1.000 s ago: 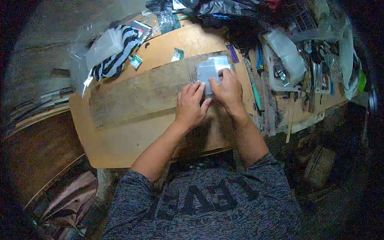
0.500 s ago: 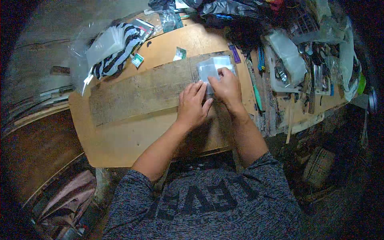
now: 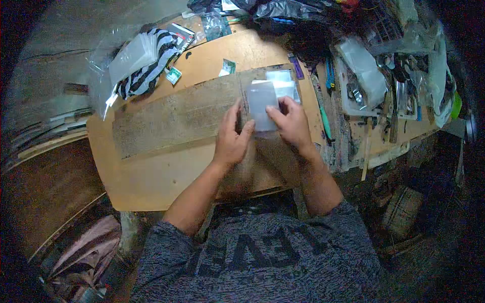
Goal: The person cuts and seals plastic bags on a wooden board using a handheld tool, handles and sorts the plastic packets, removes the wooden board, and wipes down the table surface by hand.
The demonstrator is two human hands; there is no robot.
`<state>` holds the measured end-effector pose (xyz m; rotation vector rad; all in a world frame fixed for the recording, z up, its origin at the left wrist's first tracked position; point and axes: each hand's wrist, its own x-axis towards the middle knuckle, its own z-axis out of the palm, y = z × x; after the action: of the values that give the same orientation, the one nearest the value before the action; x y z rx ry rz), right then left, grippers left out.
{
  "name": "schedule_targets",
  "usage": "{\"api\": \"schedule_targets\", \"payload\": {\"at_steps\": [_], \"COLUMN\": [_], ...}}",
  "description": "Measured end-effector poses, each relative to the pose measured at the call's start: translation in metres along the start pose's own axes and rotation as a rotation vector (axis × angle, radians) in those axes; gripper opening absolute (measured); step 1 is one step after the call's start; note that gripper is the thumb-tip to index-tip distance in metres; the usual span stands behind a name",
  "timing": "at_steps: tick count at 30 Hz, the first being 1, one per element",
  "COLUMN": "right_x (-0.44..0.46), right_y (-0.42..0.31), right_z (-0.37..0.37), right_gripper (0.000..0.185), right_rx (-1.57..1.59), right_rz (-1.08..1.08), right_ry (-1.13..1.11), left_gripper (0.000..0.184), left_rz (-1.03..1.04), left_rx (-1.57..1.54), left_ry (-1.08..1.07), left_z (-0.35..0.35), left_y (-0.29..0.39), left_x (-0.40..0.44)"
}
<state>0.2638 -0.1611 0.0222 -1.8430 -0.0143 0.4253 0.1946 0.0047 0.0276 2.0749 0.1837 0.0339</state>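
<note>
Plastic in work: one clear plastic piece (image 3: pixel 262 103) was between the hands, set off from the other clear pieces (image 3: pixel 279 76) lying at the far right corner of the board (image 3: pixel 177 116). It looked mid-handling, neither laid down nor put away.
Plastic left lying: those other pieces overlapped loosely, not squared up; whether they were finished with or waiting could not be told.
Plastic against the fingers: the right thumb lay flat over the clear plastic piece's right edge, the right fingers bent beyond that edge; the left thumb was at its near left corner, seemingly touching, while the left fingers stood off its left edge.
Right hand (image 3: pixel 293 123): gripped the clear plastic piece between thumb and fingers, as far as the view allowed; the fingertips reached close to the other clear pieces, contact unclear.
Left hand (image 3: pixel 231 139): thumb and fingers spread apart, over the board's near edge, with no firm grip to be seen.
Board's place: it lay across the wooden surface (image 3: pixel 146 179), its right end towards the surface's right edge.
Surface, far left edge: a striped bag (image 3: pixel 164 58) with a stack of clear sleeves (image 3: pixel 134 55).
Board's far edge: a small green-and-white packet (image 3: pixel 228 66) lay just beside it.
Board's far right corner: a purple item (image 3: pixel 296 66) lay near it.
</note>
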Motion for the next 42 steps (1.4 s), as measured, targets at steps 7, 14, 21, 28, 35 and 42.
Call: {"api": "schedule_targets", "payload": {"at_steps": [7, 14, 21, 28, 35, 42], "right_x": [-0.048, -0.059, -0.064, -0.076, -0.083, -0.082], "right_y": [0.008, 0.016, -0.026, -0.035, -0.036, -0.039], "right_z": [0.026, 0.045, 0.031, 0.03, 0.037, 0.024], "right_gripper": [0.02, 0.026, 0.02, 0.024, 0.015, 0.011], "right_rx": [0.511, 0.547, 0.475, 0.754, 0.605, 0.812], "right_rz": [0.121, 0.163, 0.173, 0.208, 0.08, 0.258], "right_ry": [-0.263, -0.276, -0.345, -0.396, -0.361, -0.326], "left_gripper": [0.029, 0.018, 0.018, 0.025, 0.026, 0.024], "left_rz": [-0.532, -0.518, -0.597, -0.529, -0.584, -0.568], "left_rx": [-0.662, -0.873, -1.184, -1.516, -1.53, -1.534], "left_ry": [-0.241, -0.107, -0.067, -0.235, -0.165, -0.097], "left_z": [-0.017, -0.016, -0.02, -0.041, -0.044, -0.055], "left_y": [-0.001, -0.004, -0.004, 0.022, 0.0, -0.003], "left_x": [-0.03, -0.04, -0.042, -0.049, -0.069, -0.078]}}
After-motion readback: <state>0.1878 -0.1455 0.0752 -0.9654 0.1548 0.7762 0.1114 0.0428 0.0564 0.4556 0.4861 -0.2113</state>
